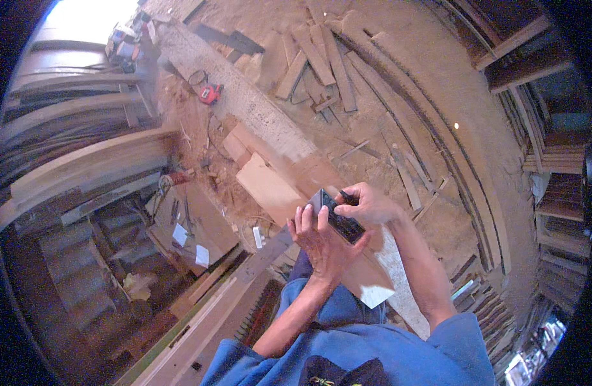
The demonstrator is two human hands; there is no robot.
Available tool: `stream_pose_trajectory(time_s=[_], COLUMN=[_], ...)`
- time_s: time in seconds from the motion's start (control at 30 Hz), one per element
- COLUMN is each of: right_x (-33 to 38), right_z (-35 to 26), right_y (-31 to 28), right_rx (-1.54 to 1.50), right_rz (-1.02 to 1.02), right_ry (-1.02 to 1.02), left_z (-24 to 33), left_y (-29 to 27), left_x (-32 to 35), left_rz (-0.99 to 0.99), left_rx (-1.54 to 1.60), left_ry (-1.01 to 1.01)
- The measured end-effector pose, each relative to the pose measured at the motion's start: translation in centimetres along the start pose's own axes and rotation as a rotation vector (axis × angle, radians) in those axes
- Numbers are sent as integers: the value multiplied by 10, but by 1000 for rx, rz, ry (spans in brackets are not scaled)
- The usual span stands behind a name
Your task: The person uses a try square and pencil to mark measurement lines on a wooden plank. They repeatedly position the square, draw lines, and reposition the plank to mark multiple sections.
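Two hands meet over a dark flat tool (339, 219) lying on a pale board (347, 257) near the middle of the scene. The left hand (321, 241) lies flat on the tool's near-left side with its fingers spread and pressing down, while the right hand (368, 204) pinches a thin dark pencil (346, 197) at the tool's far edge. Farther left, a red tape measure (209, 94) sits on a long sawdust-covered plank (238, 96), and loose offcuts (315, 64) lie scattered on the dusty floor (437, 83) beyond.
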State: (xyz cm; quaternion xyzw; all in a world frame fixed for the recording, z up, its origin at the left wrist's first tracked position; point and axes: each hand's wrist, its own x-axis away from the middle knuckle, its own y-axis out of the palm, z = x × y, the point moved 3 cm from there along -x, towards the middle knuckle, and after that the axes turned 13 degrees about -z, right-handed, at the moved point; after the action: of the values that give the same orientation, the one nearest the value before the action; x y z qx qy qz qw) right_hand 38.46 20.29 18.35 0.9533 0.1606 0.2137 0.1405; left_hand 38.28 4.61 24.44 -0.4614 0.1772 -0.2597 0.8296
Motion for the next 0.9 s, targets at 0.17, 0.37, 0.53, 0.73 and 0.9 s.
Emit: stream_pose_trajectory(time_s=[0.17, 0.37, 0.53, 0.73, 0.9], right_x=[-4, -5, -12, -14, -13], right_z=[-5, -3, 9, 6, 2], right_y=[1, 7, 15, 15, 14], right_rx=[145, 150, 70, 99, 109], right_rz=[-3, -66, -85, -73, -118], right_ry=[25, 120, 42, -40, 39], left_z=[-5, -8, -8, -8, -11], left_y=[6, 11, 14, 17, 20], left_x=[-3, -1, 1, 2, 2], left_rz=[0, -74, -116, -122, -147], left_rx=[-28, -56, -34, -41, 10], left_ry=[-50, -61, -62, -58, -60])
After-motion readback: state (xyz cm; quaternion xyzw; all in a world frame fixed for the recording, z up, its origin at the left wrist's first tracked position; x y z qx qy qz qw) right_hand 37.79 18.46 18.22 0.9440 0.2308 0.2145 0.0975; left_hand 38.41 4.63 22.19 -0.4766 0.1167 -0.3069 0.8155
